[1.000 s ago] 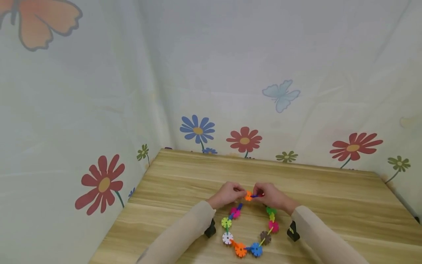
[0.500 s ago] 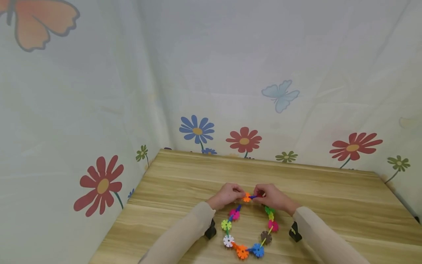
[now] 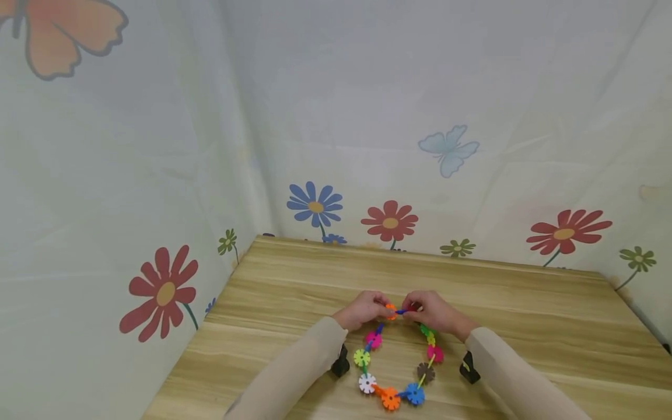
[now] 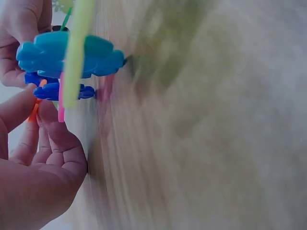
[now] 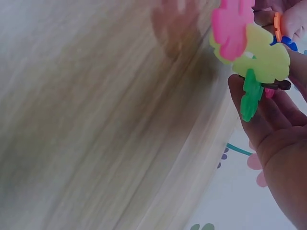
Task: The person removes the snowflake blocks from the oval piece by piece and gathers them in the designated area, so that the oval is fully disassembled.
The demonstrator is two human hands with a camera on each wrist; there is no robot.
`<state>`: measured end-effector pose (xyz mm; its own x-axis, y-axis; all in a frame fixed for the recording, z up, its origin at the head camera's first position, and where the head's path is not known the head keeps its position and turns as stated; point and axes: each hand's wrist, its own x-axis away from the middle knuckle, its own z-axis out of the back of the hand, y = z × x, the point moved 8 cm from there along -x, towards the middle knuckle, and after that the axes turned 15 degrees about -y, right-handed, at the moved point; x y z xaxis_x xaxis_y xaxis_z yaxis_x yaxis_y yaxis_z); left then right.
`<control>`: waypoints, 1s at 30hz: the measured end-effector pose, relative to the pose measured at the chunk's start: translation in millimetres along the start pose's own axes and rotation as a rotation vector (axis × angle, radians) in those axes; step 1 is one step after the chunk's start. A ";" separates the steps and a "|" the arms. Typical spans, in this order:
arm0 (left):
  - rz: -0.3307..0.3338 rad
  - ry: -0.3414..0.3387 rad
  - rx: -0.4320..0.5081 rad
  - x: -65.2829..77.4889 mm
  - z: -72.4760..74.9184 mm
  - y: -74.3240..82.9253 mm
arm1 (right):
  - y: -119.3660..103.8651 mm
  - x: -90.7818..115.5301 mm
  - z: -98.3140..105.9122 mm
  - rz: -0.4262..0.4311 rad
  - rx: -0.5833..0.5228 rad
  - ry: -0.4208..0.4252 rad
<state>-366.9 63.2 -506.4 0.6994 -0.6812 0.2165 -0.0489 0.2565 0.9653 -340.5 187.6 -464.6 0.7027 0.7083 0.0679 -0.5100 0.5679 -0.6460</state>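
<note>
A ring of brightly coloured notched plastic discs, joined at their slots, hangs between my two hands. At its far side my left hand (image 3: pixel 366 309) pinches an orange disc (image 3: pixel 391 311) between thumb and fingers. My right hand (image 3: pixel 433 313) grips the ring beside the blue disc (image 3: pixel 401 312) that meets the orange one; its fingers partly hide a reddish disc. In the left wrist view a turquoise disc (image 4: pixel 45 55) and a blurred yellow disc (image 4: pixel 76 57) stand close to the camera. Yellow (image 5: pixel 266 55) and green (image 5: pixel 251 96) discs overlap my right fingers in the right wrist view.
The ring's near side, with an orange disc (image 3: pixel 391 399) and a blue disc (image 3: pixel 415 394), lies low over the wood-grain table (image 3: pixel 294 268). A pale curtain (image 3: pixel 367 116) printed with flowers and butterflies stands behind and to the left.
The pinched orange disc has shifted slightly left, partly behind my left fingers. The ring's near side has swung a little to the right. Both hands stay in nearly the same place.
</note>
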 end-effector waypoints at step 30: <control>0.045 0.027 0.071 -0.4 13.2 -9.2 | 30.7 3.2 1.8 -0.097 -0.059 0.035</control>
<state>-376.2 52.1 -513.5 0.7140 -0.6513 0.2569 -0.1309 0.2363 0.9628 -354.8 208.0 -482.9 0.7650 0.6351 0.1064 -0.4092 0.6069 -0.6813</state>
